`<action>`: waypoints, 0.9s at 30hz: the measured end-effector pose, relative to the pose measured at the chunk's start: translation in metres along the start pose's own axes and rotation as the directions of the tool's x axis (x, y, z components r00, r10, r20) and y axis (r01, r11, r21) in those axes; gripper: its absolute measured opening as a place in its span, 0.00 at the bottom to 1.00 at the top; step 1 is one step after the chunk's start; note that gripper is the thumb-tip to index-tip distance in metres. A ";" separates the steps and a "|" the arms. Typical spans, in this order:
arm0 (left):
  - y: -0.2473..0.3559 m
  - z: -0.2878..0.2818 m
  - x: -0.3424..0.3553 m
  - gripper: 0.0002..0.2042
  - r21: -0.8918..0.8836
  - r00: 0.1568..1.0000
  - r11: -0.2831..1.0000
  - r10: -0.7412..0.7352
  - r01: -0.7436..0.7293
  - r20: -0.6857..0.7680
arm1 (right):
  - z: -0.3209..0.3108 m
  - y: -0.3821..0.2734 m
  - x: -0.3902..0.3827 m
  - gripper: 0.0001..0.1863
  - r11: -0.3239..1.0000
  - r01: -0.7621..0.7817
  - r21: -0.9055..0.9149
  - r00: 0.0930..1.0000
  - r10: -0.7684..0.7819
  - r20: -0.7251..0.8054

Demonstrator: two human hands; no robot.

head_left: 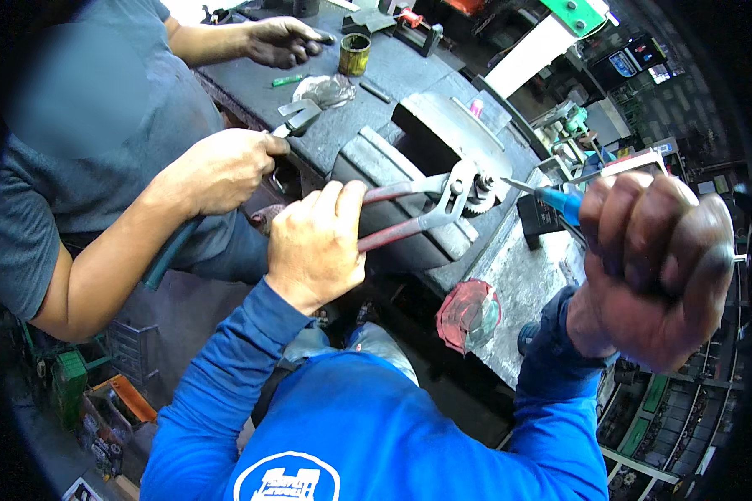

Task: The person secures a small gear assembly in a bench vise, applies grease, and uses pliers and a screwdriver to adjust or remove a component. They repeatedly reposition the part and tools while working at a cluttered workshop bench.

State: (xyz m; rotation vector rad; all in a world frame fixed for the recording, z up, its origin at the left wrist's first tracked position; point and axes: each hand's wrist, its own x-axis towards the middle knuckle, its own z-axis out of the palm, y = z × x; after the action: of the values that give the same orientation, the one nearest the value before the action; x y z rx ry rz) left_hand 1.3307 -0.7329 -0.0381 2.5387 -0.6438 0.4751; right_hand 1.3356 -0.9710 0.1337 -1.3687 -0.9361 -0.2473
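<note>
My left hand [316, 244] grips the red handles of large slip-joint pliers [426, 219], whose steel jaws are at a small toothed metal part [483, 196] on the bench vise [409, 242]. My right hand [647, 263], its fingers darkly smudged, is closed round the blue handle of a screwdriver [560, 205]. The screwdriver's thin tip points left at the toothed part; whether it touches cannot be made out. The vise stands on a dark workbench [251, 88], with a light metal plate [443, 125] on its upper side.
At left a co-worker [100, 209] grips a long-handled tool [297, 117] over the bench; their other hand [280, 42] holds something small. A yellow can [354, 54], crumpled material [324, 90], a red cloth [468, 315] and a black block [540, 215] lie around. Metal shelving [660, 426] stands at lower right.
</note>
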 end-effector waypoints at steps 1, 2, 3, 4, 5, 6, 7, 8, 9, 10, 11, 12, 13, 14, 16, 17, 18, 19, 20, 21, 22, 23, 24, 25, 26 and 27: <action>0.000 0.000 0.000 0.28 -0.005 1.000 1.000 0.001 0.000 0.022 | 0.003 -0.002 0.002 0.17 0.990 -0.067 -0.120 0.997 0.061 -0.051; -0.001 0.000 0.001 0.28 -0.007 1.000 1.000 0.005 -0.004 0.019 | 0.004 -0.003 0.002 0.17 0.964 -0.146 -0.223 0.986 0.122 -0.117; -0.003 0.001 0.003 0.28 -0.005 1.000 1.000 0.009 -0.009 0.006 | 0.007 -0.006 0.004 0.17 0.951 -0.181 -0.249 0.975 0.141 -0.171; -0.004 0.001 0.005 0.28 -0.009 1.000 1.000 0.010 -0.010 0.005 | 0.009 -0.005 0.003 0.17 0.963 -0.157 -0.220 0.976 0.116 -0.187; -0.006 0.001 0.006 0.28 -0.015 1.000 1.000 0.006 -0.006 0.011 | 0.011 -0.007 0.004 0.17 0.994 -0.075 -0.075 0.993 0.068 -0.093; -0.006 0.001 0.005 0.28 -0.027 1.000 1.000 -0.004 0.004 0.025 | 0.013 -0.003 0.002 0.17 0.993 -0.081 -0.091 0.983 0.064 -0.171; -0.008 0.001 0.006 0.28 -0.048 1.000 0.999 0.007 -0.006 0.015 | 0.013 -0.002 0.004 0.18 0.964 -0.175 -0.201 0.950 0.112 -0.291; -0.010 0.001 0.007 0.28 -0.053 1.000 0.999 0.015 -0.014 0.023 | 0.014 0.004 0.002 0.18 0.960 -0.203 -0.195 0.903 0.107 -0.415; -0.012 0.002 0.008 0.28 -0.056 0.999 0.998 0.014 -0.013 0.029 | 0.012 0.008 0.004 0.19 0.950 -0.191 -0.248 0.927 0.092 -0.363; -0.014 0.002 0.009 0.28 -0.066 0.999 0.998 0.015 -0.013 0.042 | 0.010 0.012 0.005 0.19 0.932 -0.210 -0.296 0.938 0.106 -0.331; -0.016 0.002 0.010 0.28 -0.076 0.999 0.997 0.026 -0.023 0.038 | 0.007 0.015 0.007 0.19 0.963 -0.134 -0.232 0.975 0.087 -0.203; -0.018 0.003 0.011 0.28 -0.078 0.999 0.996 0.044 -0.042 0.025 | 0.006 0.017 0.009 0.19 0.989 -0.150 -0.005 0.982 0.148 -0.120; -0.021 0.003 0.012 0.28 -0.082 0.998 0.995 0.054 -0.053 0.017 | 0.004 0.018 0.011 0.18 0.974 -0.223 0.036 0.962 0.226 -0.153; -0.022 0.004 0.012 0.29 -0.091 0.998 0.994 0.066 -0.065 0.010 | 0.005 0.017 0.013 0.18 0.967 -0.228 -0.115 0.968 0.213 -0.131; -0.028 0.005 0.016 0.29 -0.056 0.995 0.994 0.099 -0.098 0.010 | 0.008 0.014 0.016 0.17 0.954 -0.191 -0.231 0.958 0.129 -0.257; -0.030 0.006 0.017 0.29 -0.059 0.995 0.993 0.103 -0.102 0.014 | 0.009 0.010 0.017 0.16 0.966 -0.158 -0.203 0.978 0.124 -0.170; -0.031 0.007 0.018 0.29 -0.069 0.994 0.992 0.104 -0.102 0.033 | 0.013 0.009 0.017 0.16 0.987 -0.102 -0.125 0.982 0.080 -0.170; -0.035 0.008 0.021 0.29 -0.066 0.990 0.988 0.139 -0.139 -0.007 | 0.015 0.009 0.018 0.16 0.992 -0.118 -0.042 0.979 0.109 -0.175; -0.036 0.008 0.021 0.28 -0.079 0.989 0.986 0.150 -0.149 -0.003 | 0.018 0.011 0.018 0.16 0.964 -0.232 -0.130 0.934 0.183 -0.307; -0.038 0.009 0.022 0.28 -0.086 0.988 0.985 0.151 -0.150 0.010 | 0.019 0.012 0.018 0.16 0.920 -0.320 -0.227 0.904 0.224 -0.364; -0.039 0.009 0.022 0.28 -0.090 0.989 0.985 0.148 -0.145 0.019 | 0.020 0.016 0.018 0.16 0.868 -0.360 -0.342 0.898 0.222 -0.381; -0.041 0.009 0.023 0.28 -0.081 0.989 0.985 0.151 -0.150 0.008 | 0.020 0.018 0.018 0.16 0.871 -0.326 -0.369 0.906 0.176 -0.384; -0.041 0.010 0.022 0.28 -0.085 0.988 0.985 0.153 -0.151 0.011 | 0.019 0.020 0.018 0.16 0.808 -0.260 -0.529 0.943 0.093 -0.320; -0.041 0.011 0.023 0.28 -0.086 0.987 0.984 0.158 -0.156 0.009 | 0.020 0.022 0.018 0.16 0.794 -0.211 -0.571 0.958 0.051 -0.283; -0.041 0.011 0.022 0.28 -0.091 0.989 0.986 0.143 -0.140 0.025 | 0.019 0.023 0.017 0.16 0.873 -0.232 -0.430 0.946 0.100 -0.308; -0.041 0.011 0.022 0.29 -0.096 0.990 0.986 0.138 -0.134 0.036 | 0.021 0.025 0.016 0.16 0.905 -0.248 -0.347 0.930 0.123 -0.345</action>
State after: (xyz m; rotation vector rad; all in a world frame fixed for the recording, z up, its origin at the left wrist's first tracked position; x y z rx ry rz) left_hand 1.3723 -0.7150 -0.0525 2.4333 -0.8396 0.4281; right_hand 1.3532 -0.9404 0.1250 -1.7094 -0.4930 -0.5086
